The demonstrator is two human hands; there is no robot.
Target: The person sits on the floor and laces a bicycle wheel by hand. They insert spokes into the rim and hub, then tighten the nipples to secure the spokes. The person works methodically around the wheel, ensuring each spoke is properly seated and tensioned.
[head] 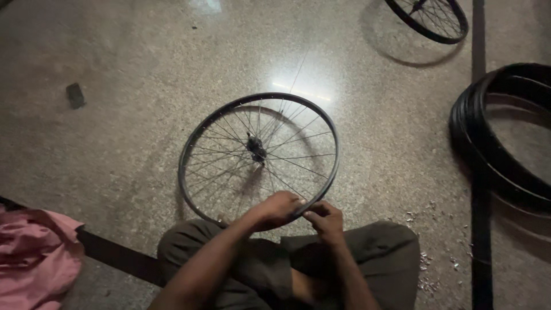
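Observation:
A black spoked bicycle wheel rim (pixel 195 138) stands tilted on the stone floor in front of my knees, its hub (pixel 255 148) in the middle. My left hand (pixel 276 209) grips the rim's near edge from above. My right hand (pixel 326 221) is at the same edge just to the right, fingers pinched on the rim or a spoke end; what exactly it pinches is too small to tell. My legs in dark trousers (pixel 379 258) fold below the wheel.
A stack of black tyres (pixel 488 155) lies at the right. Another spoked wheel (pixel 430 20) lies at the top right. Small pale metal bits (pixel 427 264) are scattered by my right knee. Pink cloth (pixel 34 252) is bunched at the lower left, and a small dark block (pixel 75 95) lies at the left.

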